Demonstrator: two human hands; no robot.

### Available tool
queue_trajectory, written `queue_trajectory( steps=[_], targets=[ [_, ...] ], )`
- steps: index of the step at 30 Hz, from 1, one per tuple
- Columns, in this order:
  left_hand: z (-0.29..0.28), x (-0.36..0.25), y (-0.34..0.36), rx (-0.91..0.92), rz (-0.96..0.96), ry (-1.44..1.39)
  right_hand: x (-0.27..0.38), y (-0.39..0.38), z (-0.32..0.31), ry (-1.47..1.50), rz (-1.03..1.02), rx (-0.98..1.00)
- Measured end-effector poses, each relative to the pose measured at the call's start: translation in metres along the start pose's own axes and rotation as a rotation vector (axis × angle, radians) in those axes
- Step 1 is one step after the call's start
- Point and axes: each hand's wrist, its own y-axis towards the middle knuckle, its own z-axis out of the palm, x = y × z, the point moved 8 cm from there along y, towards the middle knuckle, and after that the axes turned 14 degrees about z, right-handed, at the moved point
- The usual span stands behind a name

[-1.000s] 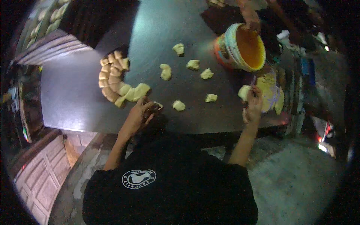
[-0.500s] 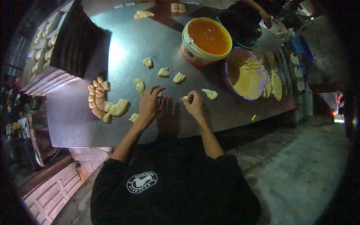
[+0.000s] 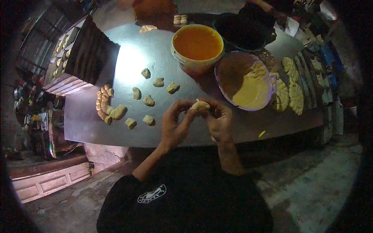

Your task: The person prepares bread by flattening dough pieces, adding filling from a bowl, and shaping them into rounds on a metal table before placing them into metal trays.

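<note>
A small piece of pale dough [image 3: 200, 105] is pinched between the fingers of both hands, raised over the near side of the metal table [image 3: 155, 134]. My left hand [image 3: 178, 121] grips its left side with thumb and fingertips. On the other side my right hand [image 3: 218, 119] closes round it. Several loose dough pieces [image 3: 148, 100] lie left of my hands. Farther left, a curved row of shaped dough pieces [image 3: 103, 101] sits close together, with a larger dough lump [image 3: 119, 112] at its near end.
A bucket of orange liquid [image 3: 198, 42] stands beyond my hands. Right of it is a lilac basin [image 3: 271, 90] holding a yellow mixture, with long dough strips [image 3: 296, 87] beside it. Stacked trays [image 3: 83, 54] rise at the far left. Another person's arm [image 3: 261, 5] shows at the top.
My hands, apart before, have come together on one piece of dough. The left hand has moved right, off the table surface. The view has shifted somewhat.
</note>
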Motion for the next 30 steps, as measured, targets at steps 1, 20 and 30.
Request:
queue_trajectory(
  steps=[1, 20, 30],
  targets=[
    [0.001, -0.022, 0.004, 0.017, 0.172, 0.171, 0.011, -0.002, -0.002, 0.054, -0.092, 0.024],
    [-0.040, 0.059, 0.048, -0.289, 0.043, -0.571, 0.026, 0.072, 0.097, 0.149, 0.198, 0.238],
    [-0.081, 0.146, 0.037, 0.005, -0.423, -0.518, 0.053, 0.203, 0.056, -1.731, 0.070, -0.071]
  ],
)
